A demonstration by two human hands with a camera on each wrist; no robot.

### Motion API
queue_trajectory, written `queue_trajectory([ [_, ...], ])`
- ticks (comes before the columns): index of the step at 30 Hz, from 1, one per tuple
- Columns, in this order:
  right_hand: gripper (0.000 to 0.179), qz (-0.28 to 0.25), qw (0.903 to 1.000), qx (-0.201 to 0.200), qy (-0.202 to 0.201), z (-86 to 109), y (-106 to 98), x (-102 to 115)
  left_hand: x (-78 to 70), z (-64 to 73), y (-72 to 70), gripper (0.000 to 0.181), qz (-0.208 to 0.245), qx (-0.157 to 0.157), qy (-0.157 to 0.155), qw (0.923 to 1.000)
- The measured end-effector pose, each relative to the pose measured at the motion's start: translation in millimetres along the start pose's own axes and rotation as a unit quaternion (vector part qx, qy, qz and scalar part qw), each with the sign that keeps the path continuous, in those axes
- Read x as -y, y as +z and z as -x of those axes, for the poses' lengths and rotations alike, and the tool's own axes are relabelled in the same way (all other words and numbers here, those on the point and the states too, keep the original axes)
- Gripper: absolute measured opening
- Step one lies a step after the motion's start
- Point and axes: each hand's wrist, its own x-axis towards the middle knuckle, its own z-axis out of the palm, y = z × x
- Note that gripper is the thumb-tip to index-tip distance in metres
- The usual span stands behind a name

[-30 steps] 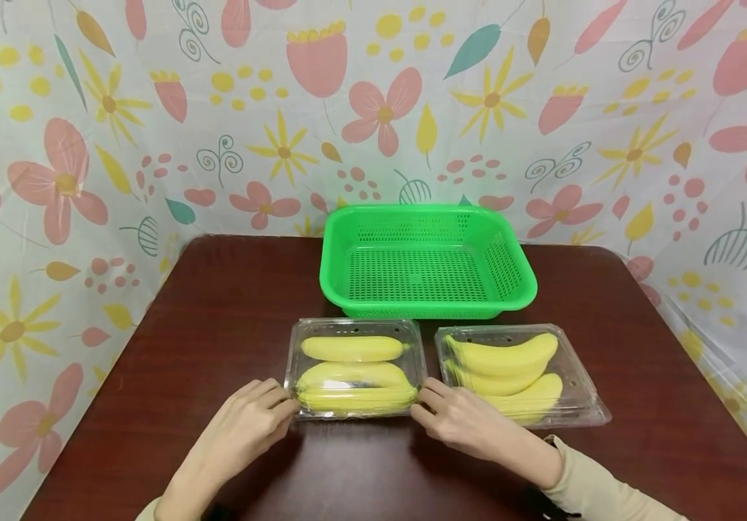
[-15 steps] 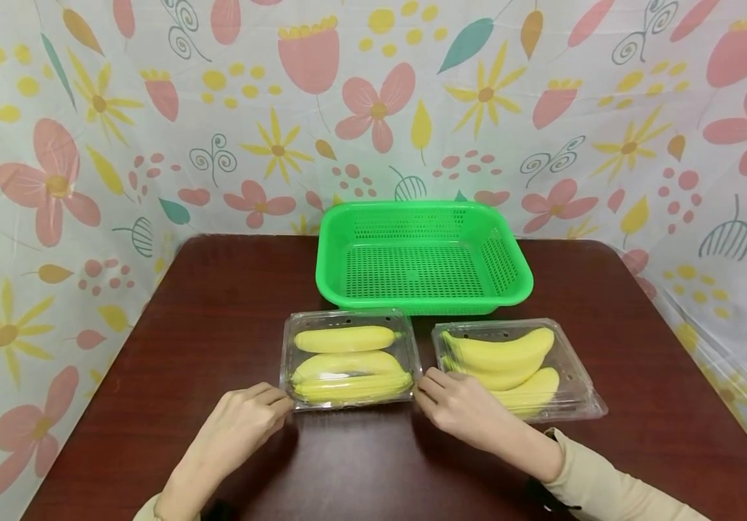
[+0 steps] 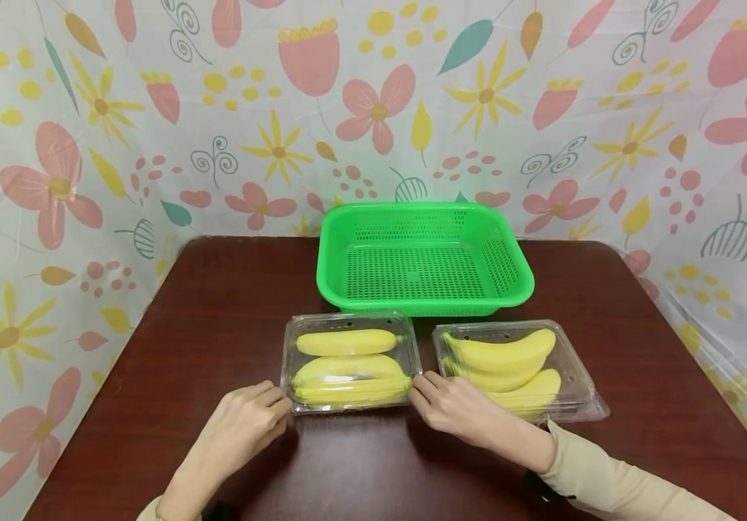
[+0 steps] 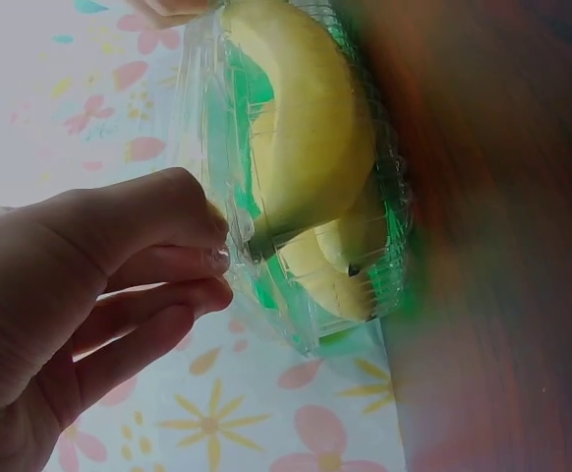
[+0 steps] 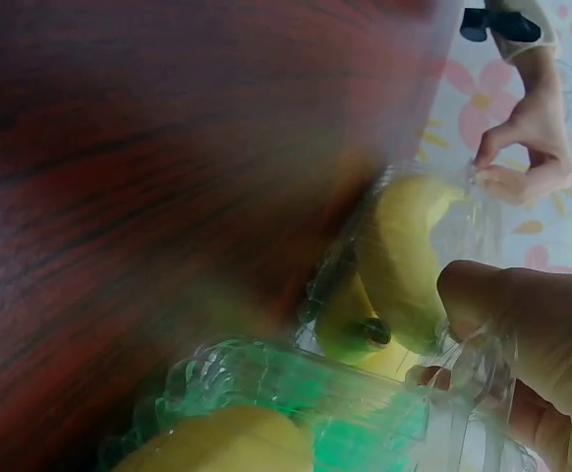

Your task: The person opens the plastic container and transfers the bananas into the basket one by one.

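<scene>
A clear plastic clamshell box (image 3: 406,336) with yellow bananas (image 3: 347,341) inside is at the middle of the table, its lid closed over them. My left hand (image 3: 246,420) pinches its front left corner between thumb and fingertips, which the left wrist view shows at the rim. At the front right corner, my right hand (image 3: 454,409) pinches the same rim, thumb on the near side in the right wrist view. A second clear clamshell box (image 3: 578,380) of bananas (image 3: 510,354) lies to the right, partly behind my right hand.
Behind the boxes stands a green perforated plastic basket (image 3: 523,286) with nothing in it. The dark wooden table (image 3: 230,304) meets a flower-patterned sheet (image 3: 217,87) at its back and sides.
The held clamshell box has shifted very slightly back and left, and the head view has shifted a little. Both hands keep pinching its front corners. The basket and second box stay put.
</scene>
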Motion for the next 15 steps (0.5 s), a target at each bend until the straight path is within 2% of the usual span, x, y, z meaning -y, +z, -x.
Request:
queue_trajectory([
  [4,0.037,-0.006,0.9999,0.013,0.004,1.7,1,3,-0.2,-1.9,2.8,0.032,-0.019,-0.013,0.002,0.9997],
  [9,0.036,-0.001,0.9996,0.028,0.0,-1.2,1,7,-0.5,-2.4,2.1,0.032,-0.04,-0.022,-0.001,0.9989],
  [15,0.037,0.024,0.9994,0.025,0.006,-10.6,2,13,3.6,1.9,-2.1,0.031,-0.038,-0.006,-0.008,0.9992],
])
